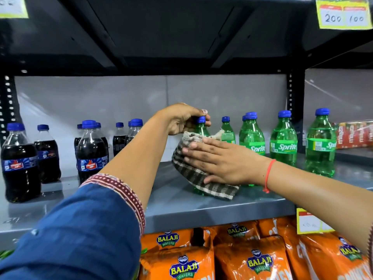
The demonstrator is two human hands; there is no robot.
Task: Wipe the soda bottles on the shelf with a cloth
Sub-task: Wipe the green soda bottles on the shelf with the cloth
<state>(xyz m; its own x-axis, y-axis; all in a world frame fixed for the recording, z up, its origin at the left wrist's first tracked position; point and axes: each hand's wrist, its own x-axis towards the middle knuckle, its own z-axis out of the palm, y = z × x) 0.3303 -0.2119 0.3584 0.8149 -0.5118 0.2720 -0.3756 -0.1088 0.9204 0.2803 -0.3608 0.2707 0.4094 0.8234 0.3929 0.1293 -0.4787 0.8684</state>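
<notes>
A green soda bottle point(201, 128) with a blue cap stands near the front of the grey shelf point(201, 209). My left hand point(182, 118) grips it at the neck and cap from above. My right hand point(220, 160) presses a dark-and-white checked cloth point(191, 174) flat against the bottle's body, covering most of it. Only the bottle's neck and a bit of its base show. More green Sprite bottles point(283, 138) stand to the right, and dark cola bottles point(91, 150) stand to the left.
An upper dark shelf hangs low overhead with a yellow price tag point(343, 15). Orange wafer bags point(252, 257) fill the shelf below. Red packs point(353, 136) sit at far right behind a black upright point(296, 110). Bare shelf lies between the cola bottles and the held bottle.
</notes>
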